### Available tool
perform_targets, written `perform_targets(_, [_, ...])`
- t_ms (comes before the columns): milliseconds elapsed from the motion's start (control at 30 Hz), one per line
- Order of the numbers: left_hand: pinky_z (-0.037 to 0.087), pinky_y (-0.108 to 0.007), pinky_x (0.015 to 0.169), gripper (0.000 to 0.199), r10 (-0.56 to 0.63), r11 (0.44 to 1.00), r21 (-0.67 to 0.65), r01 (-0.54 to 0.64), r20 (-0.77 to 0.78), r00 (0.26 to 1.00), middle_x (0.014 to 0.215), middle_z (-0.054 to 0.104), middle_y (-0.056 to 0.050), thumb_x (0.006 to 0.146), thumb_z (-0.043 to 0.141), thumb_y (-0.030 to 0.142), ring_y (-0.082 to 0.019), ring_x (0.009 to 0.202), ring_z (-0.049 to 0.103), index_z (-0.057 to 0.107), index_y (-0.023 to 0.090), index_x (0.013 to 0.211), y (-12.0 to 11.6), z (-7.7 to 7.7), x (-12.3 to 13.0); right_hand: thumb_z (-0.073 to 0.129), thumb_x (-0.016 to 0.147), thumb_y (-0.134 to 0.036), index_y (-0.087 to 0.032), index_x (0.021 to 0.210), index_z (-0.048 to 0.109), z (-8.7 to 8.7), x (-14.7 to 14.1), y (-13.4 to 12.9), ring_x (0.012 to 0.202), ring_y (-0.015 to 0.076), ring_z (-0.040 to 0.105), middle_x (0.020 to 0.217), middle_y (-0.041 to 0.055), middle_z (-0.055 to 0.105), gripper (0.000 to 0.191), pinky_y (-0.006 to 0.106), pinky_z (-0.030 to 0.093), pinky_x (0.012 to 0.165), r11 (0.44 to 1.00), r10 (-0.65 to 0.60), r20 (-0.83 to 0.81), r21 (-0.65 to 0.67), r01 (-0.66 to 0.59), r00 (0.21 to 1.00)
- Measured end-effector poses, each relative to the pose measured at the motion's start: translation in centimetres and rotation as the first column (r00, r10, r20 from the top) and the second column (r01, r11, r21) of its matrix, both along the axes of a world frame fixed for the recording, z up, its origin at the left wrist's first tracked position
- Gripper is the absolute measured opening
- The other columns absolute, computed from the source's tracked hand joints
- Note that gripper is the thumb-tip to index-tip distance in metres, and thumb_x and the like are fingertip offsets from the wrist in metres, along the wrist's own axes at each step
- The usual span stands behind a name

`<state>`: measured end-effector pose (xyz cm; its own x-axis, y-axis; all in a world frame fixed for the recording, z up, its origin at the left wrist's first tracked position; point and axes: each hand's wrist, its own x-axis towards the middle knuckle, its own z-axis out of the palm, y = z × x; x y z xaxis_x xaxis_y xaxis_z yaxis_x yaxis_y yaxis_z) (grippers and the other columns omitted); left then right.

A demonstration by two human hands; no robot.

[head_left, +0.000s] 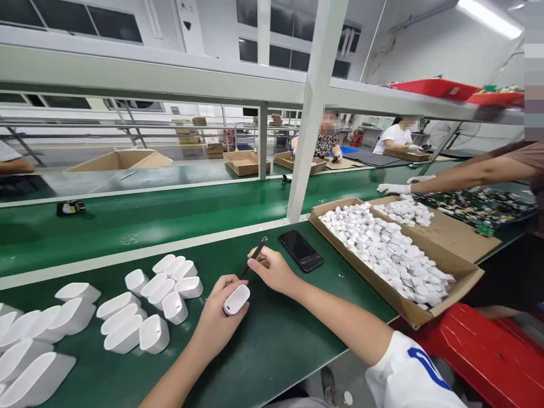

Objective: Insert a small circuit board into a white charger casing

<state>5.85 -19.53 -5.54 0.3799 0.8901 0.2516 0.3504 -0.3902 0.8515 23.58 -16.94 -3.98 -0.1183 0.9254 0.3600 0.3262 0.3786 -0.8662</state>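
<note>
Over a green conveyor belt (289, 345), a left hand (215, 317) curls closed around a white plastic charger casing (236, 300) while the right hand (274, 271) pinches a slim black pen (256, 255), with rows of matching casings (153, 334) just to the left.

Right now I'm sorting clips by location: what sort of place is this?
Probably an electronics assembly workshop: a long green conveyor line, a cardboard tray heaped with white plastic casings, and a pile of circuit boards.
</note>
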Motion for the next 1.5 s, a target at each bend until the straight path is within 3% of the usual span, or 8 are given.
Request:
perform_targets(233, [0.054, -0.032, 0.081, 0.024, 0.03, 0.998, 0.062, -0.03, 0.01, 1.0, 0.112, 0.054, -0.009, 0.077, 0.056, 0.027, -0.023, 0.102, 0.062, 0.07, 0.021, 0.095, -0.1, -0.5, -0.1, 0.046, 0.093, -0.03, -0.02, 0.086, 0.055, 1.2, 1.1, 0.1, 0.066, 0.0147, 0.058, 0.071, -0.0002, 0.059, 0.015, 0.025, 0.045, 0.061, 0.992, -0.109, 0.093, 0.071, 0.102, 0.99])
perform_targets(667, [0.052, -0.033, 0.089, 0.024, -0.043, 0.997, 0.067, 0.042, 0.014, 0.999, 0.115, 0.052, -0.008, 0.081, 0.054, 0.017, -0.021, 0.108, 0.058, 0.065, 0.023, 0.101, -0.6, 0.0, 0.1, 0.055, 0.085, -0.016, -0.02, 0.072, 0.052, 1.2, 1.5, 0.2, 0.052, 0.0127, 0.047, 0.056, -0.0047, 0.049, 0.014, 0.026, 0.031, 0.054, 0.994, -0.091, 0.35, 0.083, 0.066, 0.932])
perform_targets(833, [0.049, -0.034, 0.091, 0.026, -0.054, 0.999, 0.007, 0.054, 0.038, 0.998, 0.114, 0.053, -0.007, 0.079, 0.054, 0.013, -0.02, 0.107, 0.058, 0.063, 0.022, 0.101, -0.9, 0.5, 0.2, 0.053, 0.085, -0.023, -0.021, 0.07, 0.054, 1.0, 1.4, 0.0, 0.048, 0.0136, 0.048, 0.051, -0.0045, 0.049, 0.015, 0.026, 0.034, 0.05, 0.999, -0.048, 0.345, 0.035, 0.039, 0.937])
perform_targets(967, [0.046, -0.033, 0.089, 0.025, -0.059, 0.998, -0.029, 0.062, 0.081, 0.995, 0.106, 0.06, -0.004, 0.077, 0.052, 0.009, -0.018, 0.099, 0.058, 0.06, 0.021, 0.097, -1.0, 1.1, 0.2, 0.04, 0.093, -0.034, -0.021, 0.092, 0.057, 1.9, 2.0, 0.3, 0.053, 0.0162, 0.06, 0.059, -0.0012, 0.061, 0.022, 0.027, 0.048, 0.055, 1.0, -0.027, 0.29, -0.001, 0.028, 0.957])
perform_targets(1067, [0.045, -0.031, 0.078, 0.021, -0.044, 0.991, -0.121, 0.053, 0.076, 0.996, 0.094, 0.062, -0.001, 0.077, 0.053, 0.011, -0.016, 0.085, 0.057, 0.058, 0.021, 0.095, -1.2, 1.4, 0.2, 0.032, 0.097, -0.037, -0.022, 0.101, 0.052, 3.4, 3.0, 2.7, 0.071, 0.0183, 0.067, 0.086, 0.0059, 0.069, 0.025, 0.032, 0.054, 0.068, 0.99, -0.137, 0.278, 0.026, 0.135, 0.951])
perform_targets(1233, [0.042, -0.029, 0.072, 0.021, -0.031, 0.979, -0.2, 0.042, 0.059, 0.998, 0.093, 0.056, 0.001, 0.077, 0.057, 0.019, -0.016, 0.081, 0.051, 0.051, 0.022, 0.097, -1.4, 1.9, 0.0, 0.061, 0.088, -0.03, -0.018, 0.104, 0.054, 4.9, 3.7, 10.8, 0.092, 0.0236, 0.062, 0.1, 0.008, 0.065, 0.021, 0.041, 0.05, 0.084, 0.912, -0.374, 0.449, 0.019, 0.41, 0.811])
perform_targets(1367, [0.042, -0.03, 0.07, 0.031, -0.008, 0.965, -0.263, 0.014, 0.024, 1.0, 0.094, 0.053, -0.001, 0.078, 0.056, 0.021, -0.016, 0.079, 0.049, 0.045, 0.022, 0.106, -1.4, 2.0, -0.2, 0.061, 0.093, -0.034, -0.014, 0.114, 0.058, 3.8, 2.9, 16.3, 0.097, 0.0216, 0.061, 0.111, 0.008, 0.061, 0.029, 0.042, 0.052, 0.085, 0.829, -0.429, 0.581, -0.05, 0.556, 0.692])
perform_targets(1500, [0.043, -0.031, 0.069, 0.034, 0.022, 0.962, -0.272, -0.012, 0.035, 0.999, 0.094, 0.051, -0.002, 0.081, 0.054, 0.022, -0.017, 0.079, 0.05, 0.041, 0.022, 0.112, -1.1, 1.6, -0.5, 0.062, 0.093, -0.034, -0.013, 0.117, 0.058, 2.2, 2.4, 18.2, 0.099, 0.0218, 0.061, 0.116, 0.0107, 0.059, 0.033, 0.04, 0.054, 0.085, 0.802, -0.426, 0.63, -0.068, 0.593, 0.649])
